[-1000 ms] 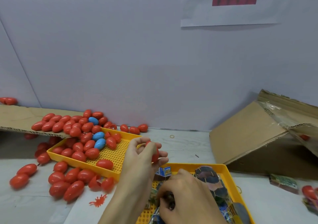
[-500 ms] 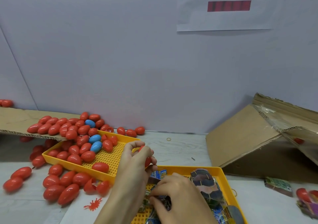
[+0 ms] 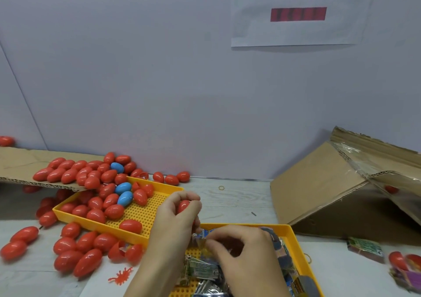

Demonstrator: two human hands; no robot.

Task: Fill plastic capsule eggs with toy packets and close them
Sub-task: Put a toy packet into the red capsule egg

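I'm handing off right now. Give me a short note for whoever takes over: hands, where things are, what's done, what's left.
Left hand: grips a red egg above the gap between the two trays; whether it is open or closed cannot be told.
Right hand: fingers curled down in the packet tray, pinching a packet at its far left corner.
Eggs: a red pile with a few blue ones fills the egg tray, the cardboard flap and the table at left.
Done: egg in hand, packet being picked.
Left: put the packet in the egg, close it, repeat.
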